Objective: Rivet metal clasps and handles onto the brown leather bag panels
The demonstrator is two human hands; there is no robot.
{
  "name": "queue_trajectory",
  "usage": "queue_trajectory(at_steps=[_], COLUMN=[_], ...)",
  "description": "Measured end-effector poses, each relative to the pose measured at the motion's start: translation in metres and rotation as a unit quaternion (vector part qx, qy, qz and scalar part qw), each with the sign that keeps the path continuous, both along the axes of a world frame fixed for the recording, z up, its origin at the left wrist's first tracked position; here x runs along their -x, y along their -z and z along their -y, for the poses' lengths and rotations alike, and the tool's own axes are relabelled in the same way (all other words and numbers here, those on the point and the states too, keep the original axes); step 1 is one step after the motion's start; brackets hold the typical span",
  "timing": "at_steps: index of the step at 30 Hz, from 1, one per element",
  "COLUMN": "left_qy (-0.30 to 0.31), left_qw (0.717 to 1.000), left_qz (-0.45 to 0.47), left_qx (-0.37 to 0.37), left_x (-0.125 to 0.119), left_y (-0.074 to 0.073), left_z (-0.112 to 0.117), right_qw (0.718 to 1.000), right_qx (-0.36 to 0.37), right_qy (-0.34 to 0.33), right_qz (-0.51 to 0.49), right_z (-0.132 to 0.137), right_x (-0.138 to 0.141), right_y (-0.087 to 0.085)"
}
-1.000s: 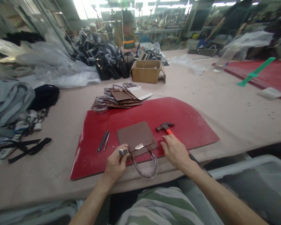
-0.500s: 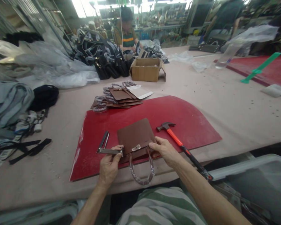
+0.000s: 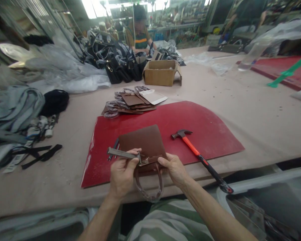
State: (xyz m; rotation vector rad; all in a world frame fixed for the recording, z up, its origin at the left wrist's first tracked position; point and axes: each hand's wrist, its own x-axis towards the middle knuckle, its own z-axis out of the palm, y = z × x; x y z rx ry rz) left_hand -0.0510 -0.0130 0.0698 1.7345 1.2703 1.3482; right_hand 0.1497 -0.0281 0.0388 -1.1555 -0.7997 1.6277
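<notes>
A brown leather bag panel point(image 3: 141, 139) lies near the front edge of the red mat, its plastic-wrapped handle point(image 3: 151, 196) pointing toward me. My left hand point(image 3: 122, 175) pinches a flat grey metal bar point(image 3: 121, 153) between thumb and fingers. The bar's right end is at the shiny metal clasp point(image 3: 145, 162) on the panel; whether they touch, I cannot tell. On the other side, my right hand point(image 3: 175, 168) grips the panel's edge near the handle, thumb on top. A claw hammer point(image 3: 190, 145) with a red and black handle rests right of the panel.
The red mat point(image 3: 200, 124) lies on the pale table. Thin dark metal tools point(image 3: 113, 152) sit partly behind the bar. Further back are stacked brown panels point(image 3: 134, 102), a cardboard box point(image 3: 159, 77) and black bags point(image 3: 122, 68). A person point(image 3: 140, 36) sits beyond.
My left hand has moved right and lifted the metal bar across to the clasp. The panel has turned slightly. My right hand keeps its grip on the panel's edge.
</notes>
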Motion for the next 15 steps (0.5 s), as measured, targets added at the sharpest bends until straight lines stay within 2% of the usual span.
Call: queue_trajectory(at_steps=[3, 6, 12, 15], left_qy=[0.05, 0.081, 0.106, 0.125], left_qw=[0.996, 0.99, 0.967, 0.951], left_qz=[0.057, 0.085, 0.18, 0.225], left_qx=[0.037, 0.073, 0.148, 0.17], left_x=[-0.022, -0.029, -0.022, -0.015], left_y=[-0.008, -0.005, 0.007, 0.01], left_z=[-0.01, -0.019, -0.02, -0.017], right_qw=[1.0, 0.999, 0.992, 0.991], right_qx=[-0.018, -0.032, -0.085, -0.085], right_qy=[-0.023, -0.025, -0.062, -0.082], right_qz=[-0.011, -0.023, -0.064, -0.061], right_z=[0.003, 0.006, 0.008, 0.007], right_x=[0.009, 0.015, 0.011, 0.007], right_y=[-0.001, 0.0, 0.005, 0.008])
